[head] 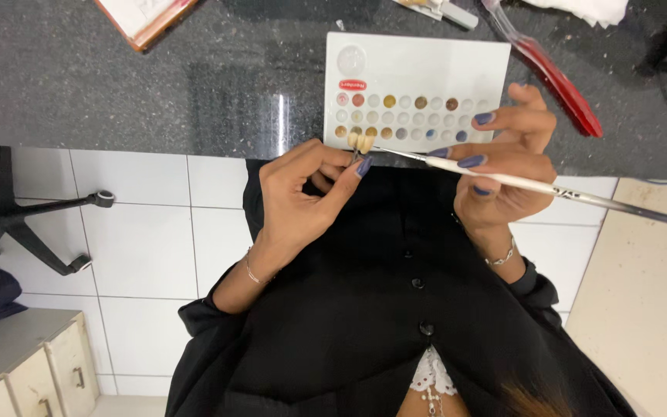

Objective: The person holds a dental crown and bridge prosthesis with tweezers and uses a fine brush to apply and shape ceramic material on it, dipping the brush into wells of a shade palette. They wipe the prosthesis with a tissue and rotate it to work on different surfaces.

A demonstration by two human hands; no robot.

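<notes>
My left hand (303,197) is just below the near edge of the white rectangular plastic palette (414,58). Its thumb and fingers are closed narrow on a small pale tooth-shaped piece (361,142), which sticks up from my fingertips and touches the palette's lower edge in the picture. I cannot tell how this piece is fixed between my fingers.

My right hand (499,174) is to the right of the tooth piece, under the palette's right corner. Its fingers are closed around a long thin brush with a white and dark handle (534,185). The long axis of the brush is almost horizontal, a little tilted: the fine tip points left, at the tooth piece, and the dark end of the handle points right and a little down, far past the palette.

The palette lies on the dark speckled stone counter (156,77). It has rows of small round wells with brown, gold, grey and blue colours, one bigger round well in the upper left corner, and under that a small red oval label. Right of the palette lies a red and clear flat tool (557,77). Far left of it is a corner of an orange-edged book (144,19).
</notes>
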